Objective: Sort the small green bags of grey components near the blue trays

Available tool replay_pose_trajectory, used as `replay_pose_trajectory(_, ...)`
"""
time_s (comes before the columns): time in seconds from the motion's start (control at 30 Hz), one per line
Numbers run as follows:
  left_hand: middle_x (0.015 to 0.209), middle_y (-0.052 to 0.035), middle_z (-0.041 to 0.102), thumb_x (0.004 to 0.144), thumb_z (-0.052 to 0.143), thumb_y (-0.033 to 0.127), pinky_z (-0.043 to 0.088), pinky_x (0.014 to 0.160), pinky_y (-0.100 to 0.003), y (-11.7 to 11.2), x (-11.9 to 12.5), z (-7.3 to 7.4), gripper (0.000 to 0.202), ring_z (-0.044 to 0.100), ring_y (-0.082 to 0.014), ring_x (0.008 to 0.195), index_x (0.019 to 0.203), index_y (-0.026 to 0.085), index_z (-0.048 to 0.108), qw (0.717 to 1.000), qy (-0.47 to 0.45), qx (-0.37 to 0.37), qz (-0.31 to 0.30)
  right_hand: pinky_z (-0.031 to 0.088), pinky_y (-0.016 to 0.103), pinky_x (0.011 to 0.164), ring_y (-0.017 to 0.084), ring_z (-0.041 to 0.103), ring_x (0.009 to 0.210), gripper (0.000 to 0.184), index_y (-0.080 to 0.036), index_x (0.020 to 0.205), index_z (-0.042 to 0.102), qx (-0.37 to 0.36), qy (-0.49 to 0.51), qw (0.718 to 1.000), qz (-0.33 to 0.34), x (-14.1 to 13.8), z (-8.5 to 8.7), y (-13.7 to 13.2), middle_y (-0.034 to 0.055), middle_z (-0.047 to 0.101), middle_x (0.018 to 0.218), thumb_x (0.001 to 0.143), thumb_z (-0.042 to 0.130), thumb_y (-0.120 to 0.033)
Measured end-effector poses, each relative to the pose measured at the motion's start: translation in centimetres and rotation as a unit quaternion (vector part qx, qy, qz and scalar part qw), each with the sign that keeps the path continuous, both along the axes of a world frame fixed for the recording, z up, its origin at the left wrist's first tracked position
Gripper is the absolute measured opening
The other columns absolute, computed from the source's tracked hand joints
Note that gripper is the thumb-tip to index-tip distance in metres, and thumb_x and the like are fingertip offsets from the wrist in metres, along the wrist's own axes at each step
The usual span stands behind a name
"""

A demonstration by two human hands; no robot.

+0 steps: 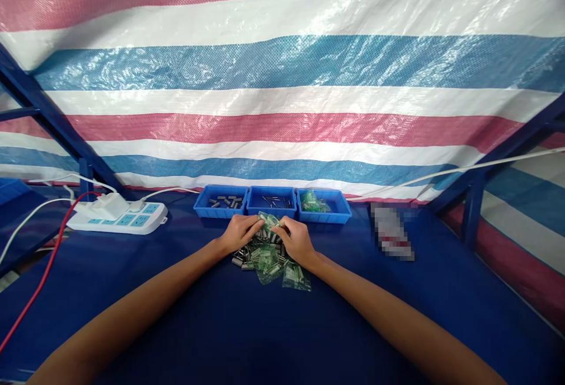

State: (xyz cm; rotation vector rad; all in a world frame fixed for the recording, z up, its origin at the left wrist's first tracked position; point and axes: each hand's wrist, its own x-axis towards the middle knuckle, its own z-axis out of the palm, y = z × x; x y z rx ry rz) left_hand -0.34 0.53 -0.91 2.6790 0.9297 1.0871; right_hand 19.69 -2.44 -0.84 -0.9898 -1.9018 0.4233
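Note:
My left hand point(239, 232) and my right hand point(296, 239) meet over a heap of small green-tinted plastic bags point(270, 262) and little grey metal parts point(241, 257) on the blue table. Both hands pinch one small bag point(269, 221) between their fingertips, held just above the heap. Behind them stand three blue bins in a row: the left bin point(220, 201) holds grey metal pieces, the middle bin point(271, 199) holds thin pins, the right bin point(324, 204) holds green bags.
A white power strip point(118, 216) with plugs, white cables and a red cable point(42, 273) lies at the left. A blurred packet point(392, 232) lies to the right. A striped tarpaulin point(282, 79) and blue frame bars point(53, 120) close the back.

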Motion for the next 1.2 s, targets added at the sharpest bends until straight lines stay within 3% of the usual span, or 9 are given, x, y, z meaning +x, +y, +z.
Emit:
replay_pose_trajectory(0.67,0.051,0.0027,0.043,0.096,0.038,0.027,0.028,0.049,-0.021,-0.19,0.16,0.48,0.038,0.041,-0.0074,0.045,0.062,0.013,0.048,1.0,0.008,0.009,-0.012,0.026,0.024,0.051,0.011,0.038,0.051,0.036,-0.02,0.063,0.033,0.021,-0.017,1.0,-0.013,0.07,-0.26,0.09,-0.0038,0.034,0.055,0.093,0.042,-0.037)
replay_pose_trajectory(1.0,0.049,0.0033,0.044,0.095,0.039,0.026,0.028,0.05,-0.022,-0.09,0.02,0.02,0.038,0.04,-0.0071,0.043,0.062,0.013,0.051,1.0,-0.025,0.006,0.006,0.033,0.025,0.054,0.012,0.043,0.054,0.027,-0.019,0.069,0.044,0.018,-0.02,0.999,0.043,0.08,-0.02,-0.13,-0.0008,0.043,0.064,0.091,0.047,-0.034)
replay_pose_trajectory(1.2,0.049,0.0035,0.044,0.095,0.039,0.027,0.028,0.049,-0.022,-0.08,-0.04,-0.03,0.038,0.039,-0.0071,0.043,0.062,0.013,0.052,1.0,-0.026,0.005,0.008,0.033,0.026,0.054,0.013,0.042,0.056,0.029,-0.02,0.067,0.041,0.023,-0.031,0.999,0.033,0.02,-0.23,-0.01,-0.0004,0.042,0.065,0.093,0.044,-0.031)
